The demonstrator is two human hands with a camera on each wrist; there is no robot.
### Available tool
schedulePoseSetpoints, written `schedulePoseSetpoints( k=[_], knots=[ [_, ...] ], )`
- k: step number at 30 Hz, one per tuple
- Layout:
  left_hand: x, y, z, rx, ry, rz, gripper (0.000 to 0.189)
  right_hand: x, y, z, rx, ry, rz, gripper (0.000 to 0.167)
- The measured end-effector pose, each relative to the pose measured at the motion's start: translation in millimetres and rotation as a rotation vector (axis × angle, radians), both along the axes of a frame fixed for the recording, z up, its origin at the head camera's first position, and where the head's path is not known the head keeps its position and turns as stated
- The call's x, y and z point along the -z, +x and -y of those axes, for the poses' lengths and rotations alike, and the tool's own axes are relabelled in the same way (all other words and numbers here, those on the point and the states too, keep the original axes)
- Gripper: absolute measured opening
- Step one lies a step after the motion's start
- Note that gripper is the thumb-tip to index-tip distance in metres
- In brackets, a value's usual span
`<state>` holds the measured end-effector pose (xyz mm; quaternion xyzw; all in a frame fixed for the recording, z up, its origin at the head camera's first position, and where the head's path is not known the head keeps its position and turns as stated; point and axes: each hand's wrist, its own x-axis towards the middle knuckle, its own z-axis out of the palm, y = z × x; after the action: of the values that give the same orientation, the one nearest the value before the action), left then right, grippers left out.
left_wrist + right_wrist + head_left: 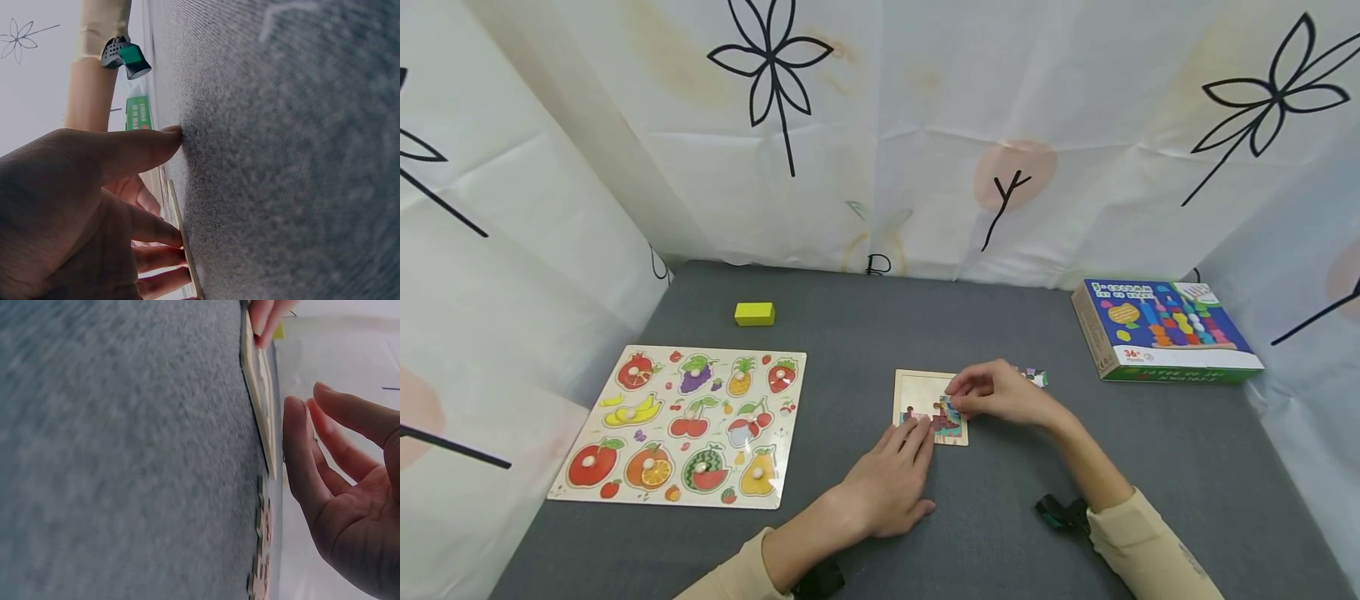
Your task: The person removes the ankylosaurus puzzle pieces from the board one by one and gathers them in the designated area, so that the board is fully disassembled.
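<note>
A small wooden jigsaw tray [917, 382] lies on the table, with colourful pieces fitted along its near side. My left hand [891, 479] rests its straight fingers on the tray's near left edge; in the left wrist view those fingertips [164, 282] touch the thin wooden rim [181, 228], the thumb on the cloth. Over the tray's right side, my right hand [1000, 393] pinches a puzzle piece [953, 408] between thumb and fingers, which largely hide it in the right wrist view. Loose puzzle pieces [260, 575] lie beyond the tray's right edge, partly behind the right hand in the head view.
A fruit peg board [658, 425] lies on the left of the grey table [850, 333]. Behind it sits a yellow block [755, 314]. At the back right is a blue and green toy box [1172, 329]. White printed cloth [925, 108] hangs round the table.
</note>
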<state>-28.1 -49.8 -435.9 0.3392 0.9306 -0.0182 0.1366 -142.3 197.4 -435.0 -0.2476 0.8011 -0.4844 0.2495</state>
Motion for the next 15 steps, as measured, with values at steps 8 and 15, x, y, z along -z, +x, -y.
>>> schedulePoseSetpoints(
  k=[8,15],
  knots=[
    [-0.2,0.5,0.0,0.013,-0.012,-0.028,0.092,2.7,-5.1,13.5,-0.037,0.102,-0.065,0.023],
    [-0.7,0.9,1.0,0.025,-0.009,-0.030,0.091,0.3,-8.1,18.2,-0.044,0.162,-0.080,0.021]
  ],
)
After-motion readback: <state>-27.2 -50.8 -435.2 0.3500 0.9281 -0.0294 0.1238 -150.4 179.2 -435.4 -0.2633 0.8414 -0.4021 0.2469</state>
